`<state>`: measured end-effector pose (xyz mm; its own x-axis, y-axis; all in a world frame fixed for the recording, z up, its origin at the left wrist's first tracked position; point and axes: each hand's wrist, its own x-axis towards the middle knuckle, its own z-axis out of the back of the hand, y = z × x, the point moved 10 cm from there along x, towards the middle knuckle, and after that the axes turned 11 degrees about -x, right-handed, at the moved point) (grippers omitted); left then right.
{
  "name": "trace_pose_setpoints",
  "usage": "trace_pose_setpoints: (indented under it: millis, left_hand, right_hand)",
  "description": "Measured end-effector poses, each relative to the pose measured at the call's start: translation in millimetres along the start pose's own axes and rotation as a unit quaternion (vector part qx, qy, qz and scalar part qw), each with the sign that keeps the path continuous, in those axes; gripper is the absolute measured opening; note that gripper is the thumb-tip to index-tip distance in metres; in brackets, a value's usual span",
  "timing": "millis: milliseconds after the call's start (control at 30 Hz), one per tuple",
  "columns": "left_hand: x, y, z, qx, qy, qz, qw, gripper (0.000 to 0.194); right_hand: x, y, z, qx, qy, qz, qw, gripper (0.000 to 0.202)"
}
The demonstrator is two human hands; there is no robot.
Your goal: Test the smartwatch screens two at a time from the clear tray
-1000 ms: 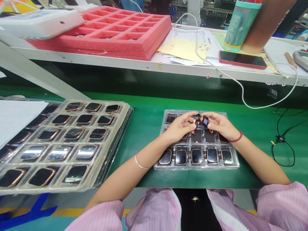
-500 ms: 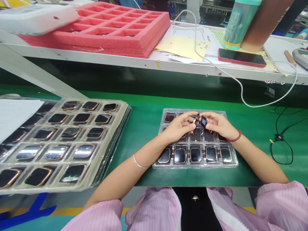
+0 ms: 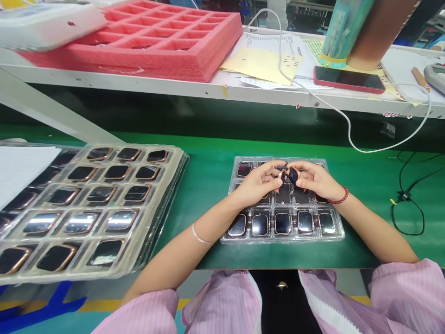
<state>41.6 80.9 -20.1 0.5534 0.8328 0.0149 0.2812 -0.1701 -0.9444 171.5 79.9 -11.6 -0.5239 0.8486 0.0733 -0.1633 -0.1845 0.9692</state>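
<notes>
My left hand pinches a small watch case, seen nearly edge-on with a gold-coloured rim. Close beside it, my right hand grips another watch case by its edges, a dark face showing. Both hands are closed, fingertips almost meeting, above a clear plastic tray. Square watch cases with dark glass, such as one in the front row, lie in the tray's compartments. My hands and forearms hide part of the back and middle rows.
Stacked trays of watch cases stand at left, partly under white paper. A shelf edge crosses behind, bearing red foam, a phone and bottles. A white cable droops from it; a black cable lies right.
The right-hand watch case has tilted slightly, and the square code on its face no longer shows. Both hands stay nearly in place; the view has shifted a little.
</notes>
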Motion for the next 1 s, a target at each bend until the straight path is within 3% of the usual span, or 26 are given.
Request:
trace_pose_setpoints:
  millis: [333,500,700,800,900,1000]
  left_hand:
    - [0,-2,12.4,0.014,-0.08,0.003,0.997,0.048]
    - [-1,-3,10.2,0.029,-0.082,0.009,0.996,0.037]
    - [1,-5,9.6,0.04,-0.069,-0.008,0.997,0.046]
    - [1,-4,9.0,0.055,-0.063,0.003,0.996,0.035]
    - [-1,-12,0.9,0.15,-0.055,-0.023,0.987,0.018]
    - [-3,-19,-24.7,0.333,-0.009,-0.057,0.941,0.014]
  right_hand:
    - [0,-1,7,0.015,-0.046,-0.018,0.999,0.048]
    - [-1,1,2,-0.024,-0.034,-0.025,0.999,0.035]
    - [0,4,1,-0.03,-0.027,-0.006,0.999,0.04]
    - [1,5,4,-0.04,-0.037,-0.01,0.998,0.03]
    - [-6,17,16,-0.148,-0.092,0.013,0.985,0.017]
    - [-20,34,15,-0.332,-0.117,0.054,0.935,0.01]
